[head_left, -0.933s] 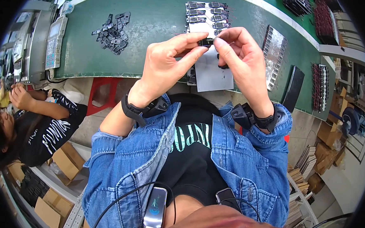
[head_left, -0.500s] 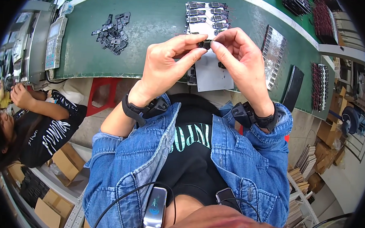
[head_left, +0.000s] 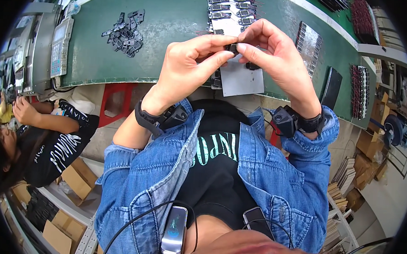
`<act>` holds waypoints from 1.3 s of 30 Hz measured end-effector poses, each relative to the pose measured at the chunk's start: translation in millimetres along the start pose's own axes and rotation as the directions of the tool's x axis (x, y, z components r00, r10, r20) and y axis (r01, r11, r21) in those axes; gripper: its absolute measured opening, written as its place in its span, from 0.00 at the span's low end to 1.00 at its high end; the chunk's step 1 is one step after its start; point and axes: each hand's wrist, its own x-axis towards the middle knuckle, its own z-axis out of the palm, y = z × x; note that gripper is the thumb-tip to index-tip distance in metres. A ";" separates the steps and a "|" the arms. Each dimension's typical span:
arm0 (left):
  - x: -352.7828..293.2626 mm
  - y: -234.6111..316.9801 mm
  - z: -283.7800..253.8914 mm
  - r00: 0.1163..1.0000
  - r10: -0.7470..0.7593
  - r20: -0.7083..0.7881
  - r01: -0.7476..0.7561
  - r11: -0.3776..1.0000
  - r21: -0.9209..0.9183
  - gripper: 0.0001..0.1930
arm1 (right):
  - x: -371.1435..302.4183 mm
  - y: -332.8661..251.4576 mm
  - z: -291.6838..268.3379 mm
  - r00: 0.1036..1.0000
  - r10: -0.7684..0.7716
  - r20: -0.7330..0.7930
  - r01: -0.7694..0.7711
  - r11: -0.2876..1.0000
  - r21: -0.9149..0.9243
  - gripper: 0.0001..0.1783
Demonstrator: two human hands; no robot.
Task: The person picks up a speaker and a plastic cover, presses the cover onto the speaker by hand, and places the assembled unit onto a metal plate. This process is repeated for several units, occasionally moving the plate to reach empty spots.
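Above the bench, my left hand (head_left: 185, 71) and my right hand (head_left: 281, 55) meet fingertip to fingertip. Between them they pinch a small black plastic part (head_left: 232, 48), mostly covered by the fingers. Under the hands lies a pale flat plate (head_left: 242, 81). At its far end sit two columns of black rectangular modules (head_left: 219, 8) with thin reddish wires. A few more modules show by the plate's near left edge and beneath my right hand, partly hidden.
The green bench (head_left: 172, 15) holds a loose pile of black parts (head_left: 127, 38) at left. A keypad unit (head_left: 60, 50) stands beyond it. To the right are another module-lined plate (head_left: 307, 47), a black flat case (head_left: 331, 87) and a wired row (head_left: 362, 91). A co-worker (head_left: 51, 142) sits at left.
My right hand has shifted slightly up, with its wrist moving right. Both hands still pinch the black part. The bench items appear slightly higher in the picture.
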 end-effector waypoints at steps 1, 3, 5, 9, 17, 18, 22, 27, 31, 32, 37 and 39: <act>0.4 -0.8 0.1 1.000 -0.026 0.007 0.027 0.999 -0.038 0.15 | 1.4 1.6 0.4 1.000 -0.025 0.001 0.025 1.000 0.010 0.12; 0.0 -1.4 0.4 0.999 -0.052 0.015 0.053 0.996 -0.078 0.16 | 1.1 0.8 4.3 0.999 -0.050 0.001 0.050 0.999 0.019 0.12; -1.6 -1.5 0.9 0.993 -0.114 0.015 0.115 0.962 -0.249 0.15 | -3.6 -4.0 14.7 0.998 -0.052 -0.030 0.049 0.995 -0.084 0.12; 0.7 -3.8 0.3 0.984 -0.175 0.024 0.172 0.925 -0.340 0.12 | -3.8 -0.2 19.7 0.994 -0.084 -0.069 0.070 0.981 -0.178 0.12; 2.3 -0.1 -5.3 0.949 -0.310 0.052 0.298 0.836 -0.461 0.08 | -5.6 -12.0 17.5 0.996 -0.020 -0.082 0.018 0.999 -0.029 0.13; 3.1 -0.7 -6.8 0.934 -0.347 0.081 0.341 0.807 -0.482 0.08 | -5.2 -14.6 15.9 0.997 0.031 -0.075 -0.030 0.999 0.023 0.13; -1.2 0.3 2.4 0.952 -0.307 -0.006 0.272 0.850 -0.451 0.08 | -3.2 -2.4 20.1 0.990 -0.107 -0.089 0.084 0.970 -0.228 0.15; -8.5 1.4 1.5 0.980 -0.122 -0.156 0.081 0.966 -0.246 0.09 | -1.8 -16.2 23.0 0.955 -0.290 -0.055 0.246 0.885 -0.396 0.13; 9.9 -8.4 -34.5 0.959 -0.179 -0.218 0.105 0.944 -0.313 0.09 | 25.4 -13.1 -2.6 0.907 -0.421 0.010 0.294 0.616 -0.731 0.11; 12.5 -11.8 -37.2 0.953 -0.200 -0.229 0.119 0.938 -0.325 0.09 | 29.8 -8.6 -3.6 0.899 -0.431 0.079 0.321 0.527 -0.787 0.10; 15.4 -27.8 -35.4 0.929 -0.219 -0.299 0.121 0.942 -0.313 0.10 | 36.8 -0.9 1.9 0.847 -0.468 0.251 0.419 0.300 -0.857 0.08; 17.1 -31.9 -34.8 0.925 -0.206 -0.320 0.109 0.949 -0.296 0.11 | 38.9 0.2 3.0 0.831 -0.488 0.267 0.439 0.283 -0.853 0.09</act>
